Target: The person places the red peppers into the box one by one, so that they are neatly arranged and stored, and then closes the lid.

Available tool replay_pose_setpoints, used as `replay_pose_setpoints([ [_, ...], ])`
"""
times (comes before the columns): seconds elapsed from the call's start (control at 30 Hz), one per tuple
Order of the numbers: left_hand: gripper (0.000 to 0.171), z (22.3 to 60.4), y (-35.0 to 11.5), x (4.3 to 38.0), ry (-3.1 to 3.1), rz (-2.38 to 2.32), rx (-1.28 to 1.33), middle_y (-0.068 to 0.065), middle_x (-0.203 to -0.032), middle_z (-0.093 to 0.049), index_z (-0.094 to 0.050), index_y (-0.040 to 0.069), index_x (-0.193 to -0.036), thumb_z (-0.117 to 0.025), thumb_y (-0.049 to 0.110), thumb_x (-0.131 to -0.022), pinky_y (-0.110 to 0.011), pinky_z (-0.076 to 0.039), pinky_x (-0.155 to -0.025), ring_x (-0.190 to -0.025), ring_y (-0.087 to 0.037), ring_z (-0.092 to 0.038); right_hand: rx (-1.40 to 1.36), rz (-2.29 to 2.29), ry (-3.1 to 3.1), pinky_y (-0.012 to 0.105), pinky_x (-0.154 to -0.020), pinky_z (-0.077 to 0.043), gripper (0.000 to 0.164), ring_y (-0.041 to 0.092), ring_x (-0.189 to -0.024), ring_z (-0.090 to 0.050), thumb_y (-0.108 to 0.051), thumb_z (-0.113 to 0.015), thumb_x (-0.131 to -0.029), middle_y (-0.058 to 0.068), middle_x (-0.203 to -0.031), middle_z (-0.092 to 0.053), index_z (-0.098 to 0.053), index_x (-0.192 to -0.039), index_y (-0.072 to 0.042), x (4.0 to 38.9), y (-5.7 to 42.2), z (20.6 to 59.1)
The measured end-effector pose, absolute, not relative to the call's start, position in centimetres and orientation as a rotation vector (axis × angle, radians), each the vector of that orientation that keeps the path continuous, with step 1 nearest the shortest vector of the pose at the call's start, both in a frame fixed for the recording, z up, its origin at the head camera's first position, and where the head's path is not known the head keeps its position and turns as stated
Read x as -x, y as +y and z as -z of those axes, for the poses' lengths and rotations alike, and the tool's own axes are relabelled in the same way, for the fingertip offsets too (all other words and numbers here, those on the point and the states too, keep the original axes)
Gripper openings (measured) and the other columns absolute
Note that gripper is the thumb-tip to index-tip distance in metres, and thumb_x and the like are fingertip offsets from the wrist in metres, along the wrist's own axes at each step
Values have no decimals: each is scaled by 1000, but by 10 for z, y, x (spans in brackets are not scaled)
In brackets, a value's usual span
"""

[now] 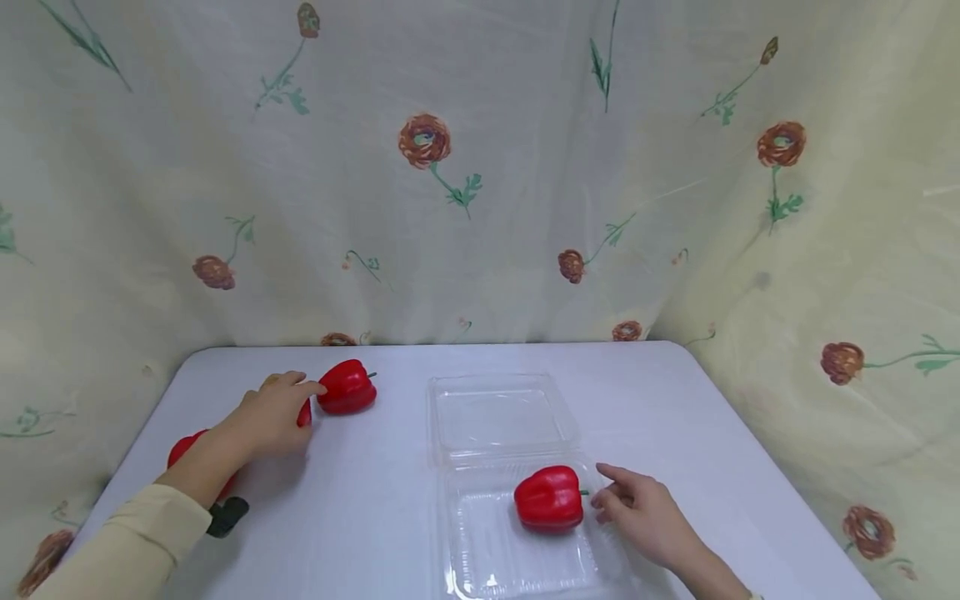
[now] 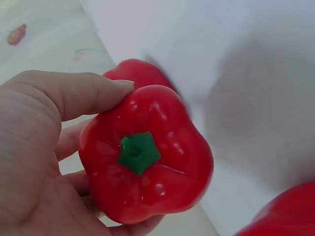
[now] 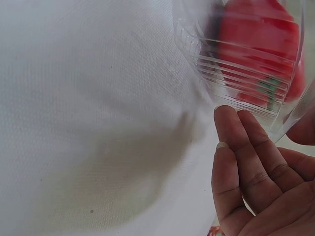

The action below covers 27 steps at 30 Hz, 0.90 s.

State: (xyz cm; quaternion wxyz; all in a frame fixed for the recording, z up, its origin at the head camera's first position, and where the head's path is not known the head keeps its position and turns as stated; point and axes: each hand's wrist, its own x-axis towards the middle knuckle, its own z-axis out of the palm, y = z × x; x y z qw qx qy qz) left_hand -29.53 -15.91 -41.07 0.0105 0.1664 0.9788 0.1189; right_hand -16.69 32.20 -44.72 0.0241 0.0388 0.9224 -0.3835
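Note:
My left hand (image 1: 273, 414) grips a red bell pepper (image 2: 147, 162), thumb on its upper side and fingers around the far side; its green stem faces the wrist camera. In the head view this hand mostly covers it. Just right of the hand lies another red bell pepper (image 1: 347, 387), and one more (image 1: 183, 447) is partly hidden behind the left forearm. At the right edge of the clear plastic clamshell box (image 1: 480, 533), my right hand (image 1: 648, 512) has its fingers loosely extended by the rim. A red bell pepper (image 1: 550, 498) lies on its side in the box's near half.
The clamshell's lid (image 1: 498, 412) lies folded back, away from me. Everything rests on a white table (image 1: 367, 500). A flower-printed curtain (image 1: 510, 208) hangs behind the table and along both sides.

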Motion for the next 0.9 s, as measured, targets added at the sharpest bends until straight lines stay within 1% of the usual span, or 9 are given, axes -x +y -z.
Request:
replay_pose_setpoints([
  [0.17,68,398,-157,296,3096,-406,-575,-29,-138,-46,-59,7,-133,-84,18,-71,-69,-47,-85,-125,-49,-42,-137,1168,2861,25,-65,-53,44,12,-71,-66,-5,-57,-94,-2,-85,-70,-54,-136,6,168,322,448],
  [0.27,67,390,-152,293,3103,-429,-604,-28,-139,-46,-59,7,-133,-85,16,-71,-69,-47,-86,-126,-49,-42,-146,1164,2865,25,-65,-53,44,12,-71,-66,-5,-57,-93,-2,-85,-70,-54,-136,6,167,322,448],
  [0.37,70,382,-145,289,3085,-471,-633,-27,-140,-45,-58,7,-133,-86,16,-70,-65,-50,-85,-126,-48,-42,-146,1177,2864,25,-65,-53,43,12,-71,-66,-4,-57,-93,-1,-84,-70,-54,-135,6,165,322,448],
  [0.47,71,374,-134,284,3055,-512,-674,-26,-141,-45,-59,9,-133,-87,15,-69,-58,-55,-81,-126,-47,-43,-149,1190,2859,25,-64,-53,43,13,-70,-67,-3,-57,-93,-1,-84,-70,-54,-135,7,164,321,447],
  [0.6,70,368,-117,278,3019,-509,-758,-21,-142,-45,-59,12,-133,-88,17,-70,-52,-58,-77,-125,-43,-45,-157,1194,2855,25,-64,-53,44,13,-70,-66,-3,-57,-93,0,-83,-70,-54,-135,6,163,322,447],
  [0.77,67,365,-97,270,2943,-557,-849,-17,-144,-45,-59,17,-134,-87,19,-73,-48,-58,-76,-127,-39,-45,-142,1197,2863,25,-64,-53,43,14,-70,-66,-4,-57,-93,0,-84,-70,-54,-135,7,163,322,447],
  [0.9,73,363,-84,264,2876,-626,-884,-13,-145,-46,-58,21,-133,-90,19,-67,-47,-58,-77,-127,-36,-45,-138,1221,2860,24,-65,-53,43,14,-71,-67,-3,-57,-93,1,-83,-70,-55,-135,6,162,321,447],
])
